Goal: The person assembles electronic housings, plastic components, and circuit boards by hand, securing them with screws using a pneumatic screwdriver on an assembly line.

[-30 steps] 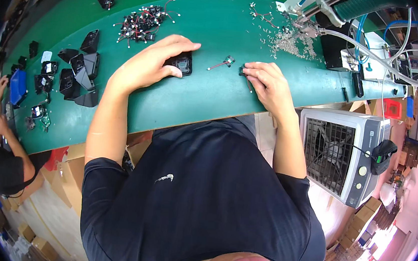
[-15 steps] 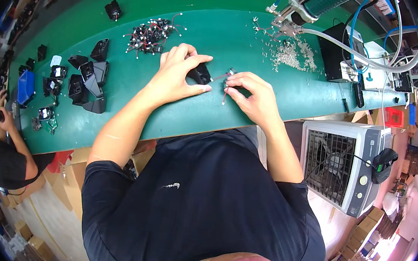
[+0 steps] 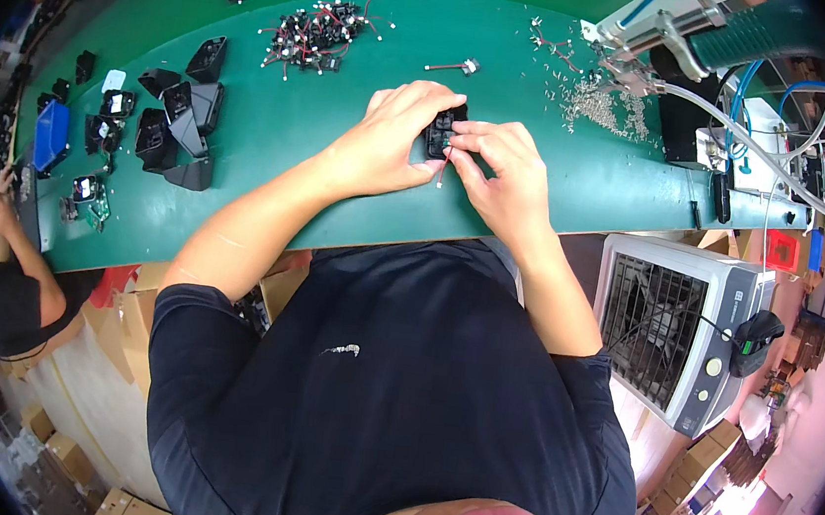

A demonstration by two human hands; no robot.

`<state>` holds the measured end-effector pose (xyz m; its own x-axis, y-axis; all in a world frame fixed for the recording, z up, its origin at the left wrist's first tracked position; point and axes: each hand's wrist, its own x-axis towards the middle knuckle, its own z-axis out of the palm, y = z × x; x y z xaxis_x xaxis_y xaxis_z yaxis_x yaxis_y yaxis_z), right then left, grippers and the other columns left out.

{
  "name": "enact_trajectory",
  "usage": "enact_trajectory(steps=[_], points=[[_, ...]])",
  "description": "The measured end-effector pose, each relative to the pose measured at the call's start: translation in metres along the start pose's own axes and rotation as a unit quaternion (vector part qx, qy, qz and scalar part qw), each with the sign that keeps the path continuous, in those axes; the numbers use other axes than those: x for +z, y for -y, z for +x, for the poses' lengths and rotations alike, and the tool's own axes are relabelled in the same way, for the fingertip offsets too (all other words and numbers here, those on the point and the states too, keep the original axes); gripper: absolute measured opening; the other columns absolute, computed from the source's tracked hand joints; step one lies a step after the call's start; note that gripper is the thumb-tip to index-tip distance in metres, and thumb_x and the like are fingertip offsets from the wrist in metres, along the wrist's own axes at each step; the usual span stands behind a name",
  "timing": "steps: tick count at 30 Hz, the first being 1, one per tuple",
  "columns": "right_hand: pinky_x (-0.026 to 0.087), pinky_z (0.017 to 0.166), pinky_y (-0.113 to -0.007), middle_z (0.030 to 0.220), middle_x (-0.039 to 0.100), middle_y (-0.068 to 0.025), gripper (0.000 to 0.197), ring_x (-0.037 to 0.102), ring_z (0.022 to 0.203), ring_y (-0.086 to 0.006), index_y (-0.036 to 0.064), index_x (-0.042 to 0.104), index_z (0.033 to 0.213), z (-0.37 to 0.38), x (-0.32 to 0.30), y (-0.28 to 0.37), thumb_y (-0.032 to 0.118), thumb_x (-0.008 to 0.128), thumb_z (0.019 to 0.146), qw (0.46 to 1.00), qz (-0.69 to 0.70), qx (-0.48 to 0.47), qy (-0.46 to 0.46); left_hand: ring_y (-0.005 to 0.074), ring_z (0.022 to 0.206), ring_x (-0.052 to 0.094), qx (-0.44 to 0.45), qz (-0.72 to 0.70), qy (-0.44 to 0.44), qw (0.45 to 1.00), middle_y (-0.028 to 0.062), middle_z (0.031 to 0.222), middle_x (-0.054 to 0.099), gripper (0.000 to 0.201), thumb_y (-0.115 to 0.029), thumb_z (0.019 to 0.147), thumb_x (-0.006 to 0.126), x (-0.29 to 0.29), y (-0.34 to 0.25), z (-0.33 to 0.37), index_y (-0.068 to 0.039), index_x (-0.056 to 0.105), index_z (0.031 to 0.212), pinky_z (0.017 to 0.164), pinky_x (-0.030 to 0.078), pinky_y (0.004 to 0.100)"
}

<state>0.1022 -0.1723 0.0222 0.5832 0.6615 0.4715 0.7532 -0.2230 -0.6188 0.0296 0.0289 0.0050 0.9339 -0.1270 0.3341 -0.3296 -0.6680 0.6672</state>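
Black plastic housing (image 3: 437, 137), one: centre of frame, over the green surface (image 3: 599, 181), long axis roughly up-down. Left hand (image 3: 392, 138): grip holding it from the left, fingers above, thumb below. Right hand (image 3: 506, 175): narrow pinch on red-wired part (image 3: 443, 172), at housing's lower right, wire hanging downward.

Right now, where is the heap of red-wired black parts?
In the head view, the heap lies upper left on the green bench, beyond the left hand, right of the black housings.
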Motion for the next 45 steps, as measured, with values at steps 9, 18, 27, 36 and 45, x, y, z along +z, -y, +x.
enact_trajectory(steps=[9, 18, 27, 36, 45], points=[[0.053, 0.078, -0.038, 0.116, 0.065, -0.0063, 0.017, 0.058, 0.088, -0.0251, 0.01, 0.077, 0.09, -0.003, 0.007, 0.005, 0.005, 0.083, 0.074, 0.997, -0.073, 0.032, -0.011, 0.0324, 0.132, 0.053, 0.002, 0.03, -0.035, 0.999, 0.013, 0.137, 0.058, 0.081, -0.021, 0.072, 0.089, 0.011, 0.001, -0.002, -0.009, 0.052, 0.143, 0.107, 0.038, 0.046], [0.052, 0.092, -0.043, 0.12, 0.064, -0.0112, 0.019, 0.061, 0.109, -0.0325, 0.0091, 0.079, 0.099, 0.006, -0.002, 0.009, 0.009, 0.081, 0.08, 0.993, -0.087, 0.062, 0.05, 0.0324, 0.131, 0.054, 0.0, 0.016, -0.045, 0.999, 0.0127, 0.136, 0.058, 0.083, -0.019, 0.07, 0.09, 0.01, 0.003, -0.001, -0.01, 0.052, 0.143, 0.105, 0.039, 0.0461], [0.05, 0.1, -0.037, 0.113, 0.069, -0.0107, 0.041, 0.066, 0.109, -0.0268, -0.0036, 0.062, 0.125, 0.085, -0.105, 0.026, 0.013, 0.078, 0.091, 0.895, -0.018, -0.198, -0.398, 0.032, 0.129, 0.055, -0.006, -0.003, -0.066, 0.998, 0.0127, 0.136, 0.058, 0.061, -0.02, 0.074, 0.089, 0.006, 0.003, -0.003, -0.011, 0.058, 0.125, 0.105, 0.038, 0.0433], [0.051, 0.075, -0.033, 0.081, 0.064, -0.0059, 0.053, 0.062, 0.076, -0.0178, 0.008, 0.06, 0.109, 0.163, -0.128, 0.049, 0.056, 0.037, 0.111, 0.902, 0.299, -0.02, -0.309, 0.0329, 0.125, 0.055, 0.016, 0.021, -0.028, 0.999, 0.0134, 0.137, 0.056, 0.039, -0.027, 0.078, 0.087, 0.003, 0.001, 0.001, -0.011, 0.062, 0.103, 0.104, 0.038, 0.0436], [0.051, 0.048, -0.028, 0.061, 0.058, -0.0103, 0.089, 0.06, 0.052, -0.0182, -0.0057, 0.058, 0.118, 0.113, -0.069, 0.091, 0.074, 0.02, 0.104, 0.877, 0.407, -0.017, -0.255, 0.0354, 0.126, 0.053, -0.006, 0.031, -0.001, 1.0, 0.0145, 0.14, 0.054, 0.039, -0.032, 0.08, 0.086, 0.002, 0.002, -0.002, -0.008, 0.067, 0.105, 0.105, 0.037, 0.0433]])
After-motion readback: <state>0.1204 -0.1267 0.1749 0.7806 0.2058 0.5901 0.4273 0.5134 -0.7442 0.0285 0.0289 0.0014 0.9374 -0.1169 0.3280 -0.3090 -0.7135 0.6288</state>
